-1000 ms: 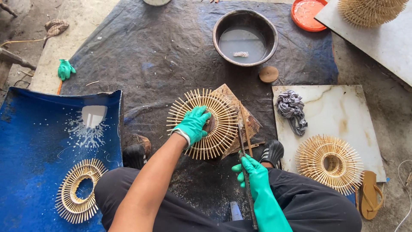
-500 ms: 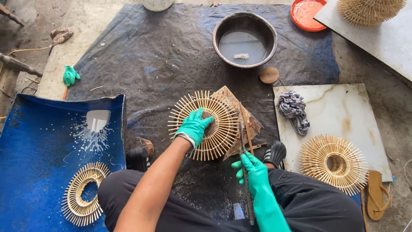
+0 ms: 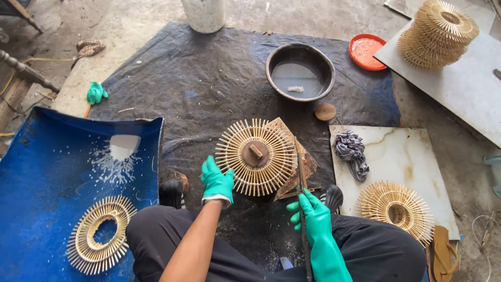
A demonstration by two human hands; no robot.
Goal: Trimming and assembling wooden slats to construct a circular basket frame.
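Left hand [image 3: 216, 181], green-gloved, sits at the seven o'clock edge of the sunburst ring of bamboo sticks [image 3: 257, 156], fingers curled loosely against its rim — touching it, steadying it, though whether the thumb hooks under the sticks is hard to tell from up here. Right hand [image 3: 311, 218], also gloved, is closed around a long thin blade [image 3: 301, 177], gripping it low down. The blade's long axis runs nearly straight from six to twelve o'clock, its tip rising past the ring's three o'clock side, just beside the stick ends.

So the ring lies at ten o'clock from the right hand and at one o'clock from the left; the left is the nearer, already in contact. In the ring's middle sits a rusty brown disc with a small wooden peg [image 3: 255, 152], and under it a worn wooden block [image 3: 297, 162] on the dark tarp [image 3: 209, 78].

Further out: at twelve o'clock a dark bowl of water [image 3: 300, 73], an orange lid [image 3: 365, 51] beside it. At three o'clock a marble tile [image 3: 407, 156] carrying a crumpled rag [image 3: 350, 149] and a second ring [image 3: 395, 207]. At eight o'clock, a third ring [image 3: 100, 234] on the blue sheet [image 3: 47, 172].
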